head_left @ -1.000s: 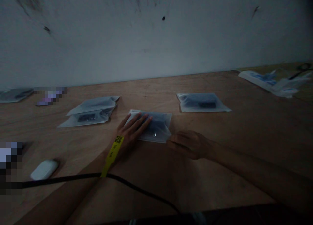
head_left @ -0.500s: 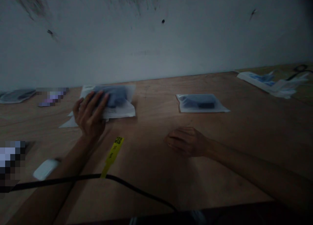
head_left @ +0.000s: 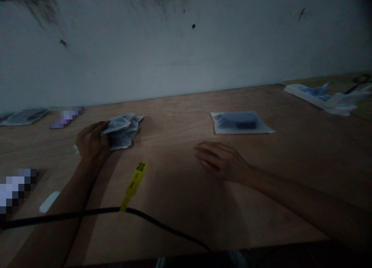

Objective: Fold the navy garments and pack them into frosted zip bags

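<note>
Left hand (head_left: pixel 93 142) is closed on the stacked bags (head_left: pixel 123 131) on the table (head_left: pixel 162 186), one just added, so the lone bag (head_left: pixel 240 122) sits apart beyond the half-open, apparently unladen right hand (head_left: pixel 225 161).

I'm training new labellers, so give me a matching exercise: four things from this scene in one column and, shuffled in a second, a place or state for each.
Things:
1. Left hand
2. Yellow tag
3. White object
4. Lone bag

Places or states:
A. Partly hidden by the left forearm
B. Farther away than the right hand
C. At the stacked bags
D. On the black cable

Pairs: 1-C, 2-D, 3-A, 4-B
</note>
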`<state>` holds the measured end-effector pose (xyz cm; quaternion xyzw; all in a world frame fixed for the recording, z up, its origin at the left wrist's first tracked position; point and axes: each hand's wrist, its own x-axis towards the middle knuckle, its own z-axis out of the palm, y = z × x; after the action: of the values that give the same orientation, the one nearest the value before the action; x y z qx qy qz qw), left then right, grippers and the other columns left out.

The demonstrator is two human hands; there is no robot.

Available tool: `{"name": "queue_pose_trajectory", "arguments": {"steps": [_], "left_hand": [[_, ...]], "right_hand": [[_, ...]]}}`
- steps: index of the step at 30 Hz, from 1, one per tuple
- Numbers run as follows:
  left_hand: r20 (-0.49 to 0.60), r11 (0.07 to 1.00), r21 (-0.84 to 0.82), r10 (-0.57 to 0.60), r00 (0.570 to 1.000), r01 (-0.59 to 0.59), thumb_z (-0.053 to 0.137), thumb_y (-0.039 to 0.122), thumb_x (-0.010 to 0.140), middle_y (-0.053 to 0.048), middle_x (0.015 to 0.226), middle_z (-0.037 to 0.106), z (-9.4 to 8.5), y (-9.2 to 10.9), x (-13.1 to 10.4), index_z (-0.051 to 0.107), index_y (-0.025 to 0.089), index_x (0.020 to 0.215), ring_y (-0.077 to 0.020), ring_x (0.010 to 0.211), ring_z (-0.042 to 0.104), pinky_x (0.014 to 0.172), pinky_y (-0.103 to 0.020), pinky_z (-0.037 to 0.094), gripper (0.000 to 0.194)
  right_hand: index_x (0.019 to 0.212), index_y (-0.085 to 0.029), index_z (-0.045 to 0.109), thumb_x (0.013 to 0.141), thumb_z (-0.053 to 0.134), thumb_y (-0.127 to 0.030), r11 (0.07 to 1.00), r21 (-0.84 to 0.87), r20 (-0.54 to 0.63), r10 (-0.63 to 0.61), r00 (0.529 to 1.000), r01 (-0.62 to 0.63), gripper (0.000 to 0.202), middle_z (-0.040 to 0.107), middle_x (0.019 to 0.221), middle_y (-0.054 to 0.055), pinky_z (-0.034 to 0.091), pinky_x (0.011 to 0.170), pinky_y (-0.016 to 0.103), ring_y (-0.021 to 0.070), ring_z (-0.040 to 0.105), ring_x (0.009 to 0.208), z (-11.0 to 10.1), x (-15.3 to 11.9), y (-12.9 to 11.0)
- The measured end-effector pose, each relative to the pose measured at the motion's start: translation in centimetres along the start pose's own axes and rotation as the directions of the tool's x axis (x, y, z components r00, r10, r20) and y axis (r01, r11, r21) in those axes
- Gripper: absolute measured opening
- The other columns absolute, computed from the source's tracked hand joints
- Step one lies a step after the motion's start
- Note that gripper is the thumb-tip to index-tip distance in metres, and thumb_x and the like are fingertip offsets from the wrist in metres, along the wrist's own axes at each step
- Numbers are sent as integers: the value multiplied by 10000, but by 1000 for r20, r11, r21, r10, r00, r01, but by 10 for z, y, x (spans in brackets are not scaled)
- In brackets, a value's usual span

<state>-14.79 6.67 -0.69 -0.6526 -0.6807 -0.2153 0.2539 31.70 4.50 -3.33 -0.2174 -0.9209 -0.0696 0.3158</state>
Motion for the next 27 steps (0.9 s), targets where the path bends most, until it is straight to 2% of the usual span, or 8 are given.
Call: {"name": "queue_pose_trajectory", "arguments": {"steps": [7,12,15,17,19,21,24,27], "left_hand": [[89,996,88,-13,996,5,448,273,838,-127,1299,639,-4,5,5,609,133,1289,-290,1145,611,1045,-414,389,499],[69,993,120,-32,997,24,479,305,876,-148,1387,568,-20,34,3,460,156,1420,-335,1316,490,1151,-614,173,564],[41,992,4,129,991,-129,490,286,908,-157,1525,417,-32,64,-1,333,163,1504,-341,1461,303,1190,-614,106,628],[22,951,-134,284,959,-278,470,255,932,-139,1552,378,-35,87,-7,318,184,1515,-306,1483,275,1220,-536,159,607],[4,849,-282,468,884,-448,414,255,987,-137,1583,322,-35,112,-16,279,202,1536,-282,1492,264,1223,-492,213,568],[99,733,-402,631,769,-549,392,325,1022,-105,1629,236,-32,135,-27,269,252,1550,-286,1504,234,1228,-497,210,546],[284,579,-534,809,515,-616,416,482,1021,-70,1661,127,-30,159,-39,193,327,1576,-309,1518,187,1216,-536,226,617],[372,579,-563,815,444,-590,398,519,1024,-51,1665,82,-29,165,-42,126,368,1578,-302,1526,154,1219,-575,176,635]], "right_hand": [[1432,-118,488,912,595,-320,981,66,190,168,967,-183,569,495,1479,171,414,1139,494,295,411,1417,5,-1,7],[1397,-104,531,924,582,-339,974,61,267,196,944,-219,531,520,1452,187,426,1126,498,304,464,1378,5,-2,7],[1382,-124,549,920,592,-333,972,73,259,198,945,-223,509,536,1437,183,441,1108,514,306,493,1353,4,-1,6],[1383,-139,547,922,586,-325,972,80,250,194,949,-220,499,536,1439,176,447,1099,519,301,497,1350,4,0,5],[1386,-145,543,925,580,-318,974,80,244,189,951,-214,494,537,1441,169,449,1098,513,294,496,1351,3,1,4],[1381,-140,545,927,577,-318,974,75,244,188,951,-212,488,539,1439,168,448,1102,502,290,493,1354,3,1,4],[1370,-125,549,939,557,-322,978,60,253,179,951,-200,474,541,1437,167,438,1113,488,281,494,1352,4,1,4],[1368,-113,546,954,532,-330,982,47,260,167,951,-185,467,541,1437,168,434,1118,481,273,494,1352,4,2,4]]}}
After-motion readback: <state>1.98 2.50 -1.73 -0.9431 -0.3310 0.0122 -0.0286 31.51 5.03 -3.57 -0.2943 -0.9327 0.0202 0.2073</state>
